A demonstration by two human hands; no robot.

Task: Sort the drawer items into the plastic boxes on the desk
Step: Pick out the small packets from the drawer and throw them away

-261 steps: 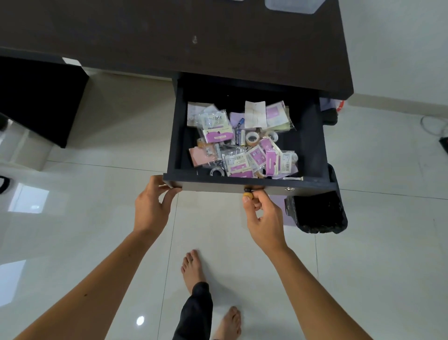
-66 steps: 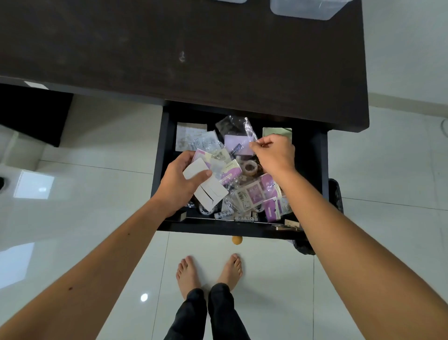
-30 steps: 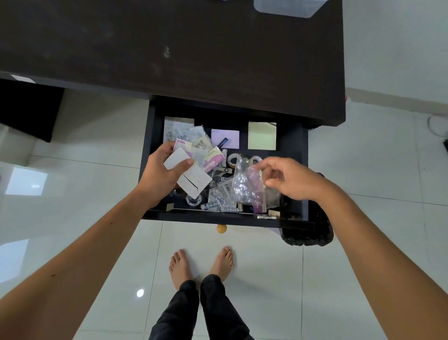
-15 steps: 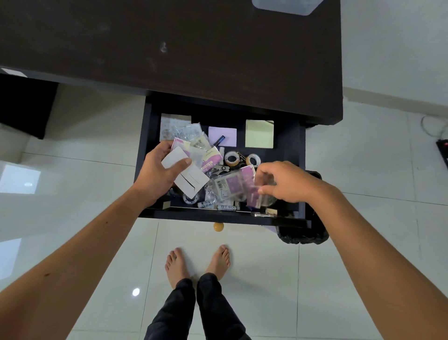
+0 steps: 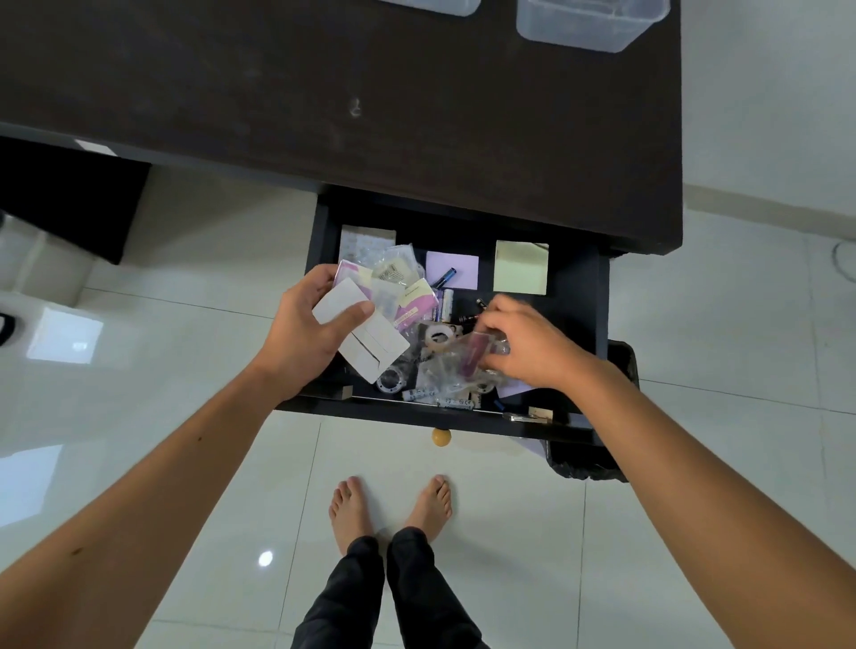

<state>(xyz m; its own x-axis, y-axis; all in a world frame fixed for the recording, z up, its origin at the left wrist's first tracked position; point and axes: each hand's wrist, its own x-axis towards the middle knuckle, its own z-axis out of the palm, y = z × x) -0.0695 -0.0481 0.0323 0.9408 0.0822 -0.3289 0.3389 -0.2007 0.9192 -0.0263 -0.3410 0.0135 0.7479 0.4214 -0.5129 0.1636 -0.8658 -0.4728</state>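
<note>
Holding a fanned stack of packets [image 5: 370, 319], left hand [image 5: 305, 333] risks spilling them; right hand [image 5: 523, 345] pinches slippery clear bags [image 5: 463, 366] over drawer [image 5: 597, 324], boxes [image 5: 588, 23] far off.

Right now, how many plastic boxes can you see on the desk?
2: one plastic box at the desk's far right, another left of it, mostly cut off by the frame. More may sit out of view.

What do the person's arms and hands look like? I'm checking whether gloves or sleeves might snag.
Both forearms are bare to the frame edge, no sleeves showing. The left hand and right hand wear no gloves, rings, watch or bands that I can see.
</note>
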